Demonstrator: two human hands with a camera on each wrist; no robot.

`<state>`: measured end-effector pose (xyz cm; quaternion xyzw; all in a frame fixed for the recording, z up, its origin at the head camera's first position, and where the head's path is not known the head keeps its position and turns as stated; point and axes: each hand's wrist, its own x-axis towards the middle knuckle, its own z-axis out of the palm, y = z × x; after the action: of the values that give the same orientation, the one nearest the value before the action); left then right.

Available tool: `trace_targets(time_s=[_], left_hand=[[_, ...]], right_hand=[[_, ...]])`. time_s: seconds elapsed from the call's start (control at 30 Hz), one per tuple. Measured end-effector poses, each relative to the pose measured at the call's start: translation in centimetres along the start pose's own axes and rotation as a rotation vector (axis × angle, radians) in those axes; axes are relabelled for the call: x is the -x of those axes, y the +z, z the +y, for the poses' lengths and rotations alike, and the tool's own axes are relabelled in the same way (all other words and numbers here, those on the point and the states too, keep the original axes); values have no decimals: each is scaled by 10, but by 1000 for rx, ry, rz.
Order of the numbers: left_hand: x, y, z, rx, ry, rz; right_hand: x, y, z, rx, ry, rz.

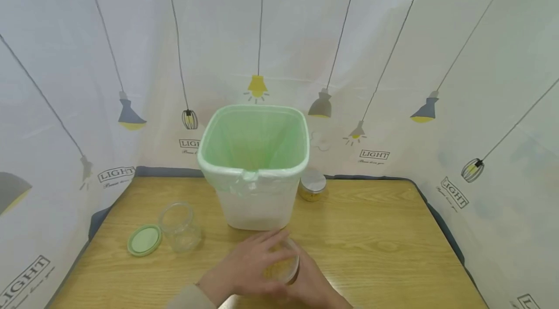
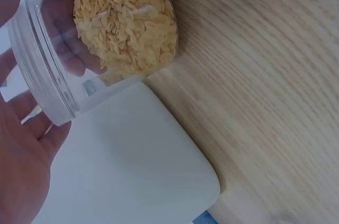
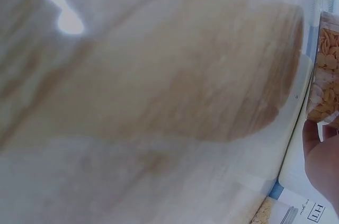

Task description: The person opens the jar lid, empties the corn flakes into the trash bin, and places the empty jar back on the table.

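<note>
A clear jar of yellow flakes [image 2: 127, 23] is held between both hands, tilted in the left wrist view, with its translucent lid [image 2: 39, 70] on. My left hand [image 1: 251, 265] has its fingers curled around the lid's edge. My right hand [image 1: 312, 282] grips the jar's body from the other side. The right wrist view catches part of that hand [image 3: 324, 168] at the jar [image 3: 327, 70]. In the head view, the left fingers hide much of the jar.
Just beyond the hands stands a white bin [image 1: 257, 209] with a light green liner [image 1: 253, 139]. A clear jar without a lid [image 1: 181, 234] and a round green lid [image 1: 145, 241] are at left. Behind the bin's right side is a silver-lidded jar [image 1: 312, 185]. A printed curtain [image 1: 279, 32] surrounds the wooden table.
</note>
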<state>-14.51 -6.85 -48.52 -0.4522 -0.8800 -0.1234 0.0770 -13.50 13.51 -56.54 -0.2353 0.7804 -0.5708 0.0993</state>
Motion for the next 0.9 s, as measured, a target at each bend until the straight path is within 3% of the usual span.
trace_targets(time_s=[0.2, 0.3, 0.43, 0.57, 0.7, 0.8, 0.9], left_hand=[[-3, 3, 3, -75, -44, 58], [-4, 3, 3, -120, -61, 60], [-2, 2, 1, -85, -41, 37], [-1, -1, -4, -13, 15, 25], [-1, -4, -6, 0, 67, 25], [-2, -5, -6, -1, 61, 17], [-2, -3, -5, 0, 14, 23]], right_hand=[[2, -2, -1, 55, -8, 38], [2, -2, -2, 43, 26, 41], [1, -3, -3, 28, 66, 32], [1, -5, -3, 41, 47, 31], [1, -7, -3, 56, 37, 31], [1, -6, -2, 52, 39, 29], [1, -5, -2, 31, 33, 30]])
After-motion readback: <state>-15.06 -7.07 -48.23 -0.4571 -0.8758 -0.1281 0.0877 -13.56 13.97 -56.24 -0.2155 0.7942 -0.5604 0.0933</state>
